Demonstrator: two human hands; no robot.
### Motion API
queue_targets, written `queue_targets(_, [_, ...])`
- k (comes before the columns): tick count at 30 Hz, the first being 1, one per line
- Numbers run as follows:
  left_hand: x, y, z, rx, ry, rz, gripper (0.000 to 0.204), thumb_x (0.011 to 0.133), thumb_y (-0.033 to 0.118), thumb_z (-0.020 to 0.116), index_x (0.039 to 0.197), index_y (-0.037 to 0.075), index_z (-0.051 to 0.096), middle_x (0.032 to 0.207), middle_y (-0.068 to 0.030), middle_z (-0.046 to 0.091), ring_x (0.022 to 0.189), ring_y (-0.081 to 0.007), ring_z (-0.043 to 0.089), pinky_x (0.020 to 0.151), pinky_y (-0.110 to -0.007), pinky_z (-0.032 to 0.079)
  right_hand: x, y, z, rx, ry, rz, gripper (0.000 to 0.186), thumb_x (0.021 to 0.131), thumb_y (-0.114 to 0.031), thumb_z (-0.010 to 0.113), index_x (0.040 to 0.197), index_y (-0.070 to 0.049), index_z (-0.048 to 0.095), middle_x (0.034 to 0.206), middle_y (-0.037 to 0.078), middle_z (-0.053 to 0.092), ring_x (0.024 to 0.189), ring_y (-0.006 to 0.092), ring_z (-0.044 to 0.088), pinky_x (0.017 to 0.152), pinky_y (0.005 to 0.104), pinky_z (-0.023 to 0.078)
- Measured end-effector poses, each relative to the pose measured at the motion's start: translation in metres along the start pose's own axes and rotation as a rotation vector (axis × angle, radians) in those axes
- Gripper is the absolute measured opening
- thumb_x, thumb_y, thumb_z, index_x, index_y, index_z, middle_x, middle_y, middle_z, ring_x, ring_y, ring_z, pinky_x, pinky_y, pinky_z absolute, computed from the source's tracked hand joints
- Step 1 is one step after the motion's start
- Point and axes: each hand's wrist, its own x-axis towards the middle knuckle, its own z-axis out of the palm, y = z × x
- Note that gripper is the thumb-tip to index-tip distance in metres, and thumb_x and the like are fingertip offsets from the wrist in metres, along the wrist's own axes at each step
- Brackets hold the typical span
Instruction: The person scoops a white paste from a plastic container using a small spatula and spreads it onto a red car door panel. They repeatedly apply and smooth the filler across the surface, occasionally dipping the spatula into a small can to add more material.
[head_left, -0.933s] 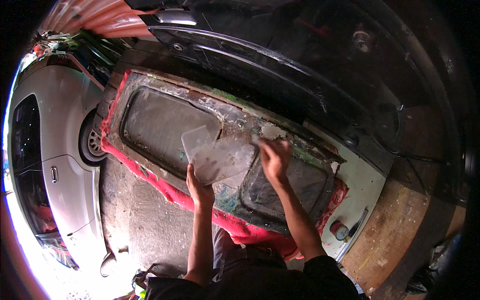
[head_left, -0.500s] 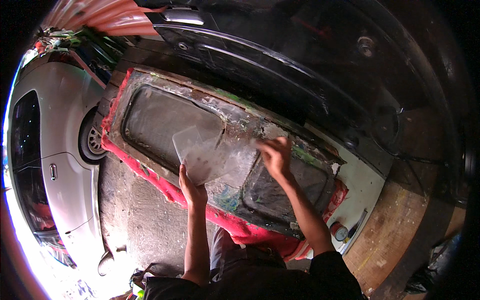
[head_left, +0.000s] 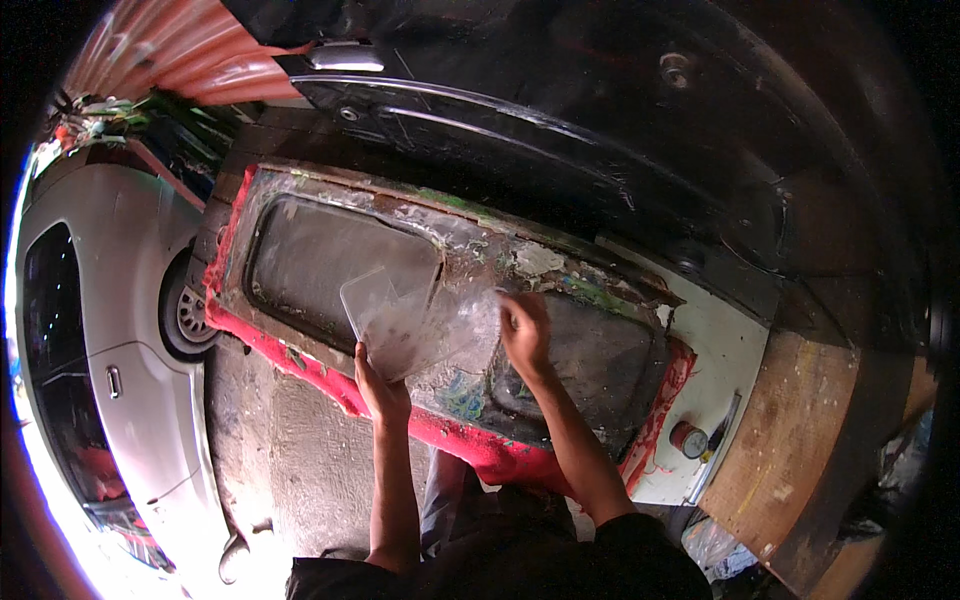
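1. Closing in slightly on the left hand [head_left: 383, 392] since the previous frame, the right hand [head_left: 527, 335] stood lower in view, its curled fingertips at the right end of the clear plastic sheet [head_left: 392, 328]; I could not tell whether they gripped it
2. The left hand was clamped on the sheet's lower edge, holding it above the worn panel [head_left: 460, 395]
3. Thin, glossy and cloudy, the sheet had one rounded corner; the panel showed flaking paint, over soft red cloth [head_left: 500, 464]
4. That corner pointed away from the person, leaning left; the long axis was unclear
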Motion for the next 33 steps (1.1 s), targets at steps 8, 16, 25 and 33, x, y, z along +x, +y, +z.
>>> queue_targets(8, [0.042,0.003,-0.002,0.117,-0.22,-0.19,0.055,0.102,0.046,0.049,0.137,0.004,0.057,0.132,-0.0134,0.061,0.12,-0.0301,0.061,0.099,-0.048,0.052,0.013,0.04,-0.043,-0.36,0.405,0.275,0.035,0.084,0.007,0.069,0.115,-0.007,0.074,0.106,0.015,0.072,0.1,0.0349,0.066,0.089,0.0458,0.054])
queue_targets(16, [0.117,0.047,-0.023,0.18,-0.282,-0.067,0.075,0.079,-0.005,0.068,0.148,-0.002,0.039,0.133,-0.0197,0.059,0.12,-0.0356,0.06,0.108,-0.05,0.044,0.044,0.015,0.049,-0.32,0.45,0.326,0.032,0.072,0.003,0.07,0.103,-0.004,0.075,0.107,0.016,0.072,0.1,0.0367,0.065,0.09,0.0462,0.052])
queue_targets(25, [0.119,0.106,0.0,0.147,-0.162,-0.145,0.055,0.099,0.047,0.054,0.138,0.007,0.057,0.129,-0.0112,0.064,0.117,-0.0302,0.063,0.098,-0.047,0.05,0.048,-0.053,0.112,0.019,0.219,0.224,0.025,0.085,0.0,0.074,0.109,-0.006,0.076,0.102,0.014,0.074,0.096,0.028,0.07,0.088,0.0398,0.056])
queue_targets(33, [0.113,0.062,0.007,0.142,-0.282,-0.21,0.054,0.099,0.044,0.054,0.139,0.007,0.057,0.128,-0.0104,0.065,0.116,-0.0287,0.064,0.098,-0.046,0.051,0.029,0.005,0.004,-0.263,0.601,0.535,0.017,0.087,-0.002,0.075,0.104,-0.003,0.076,0.103,0.015,0.075,0.084,0.0258,0.071,0.074,0.0387,0.057])
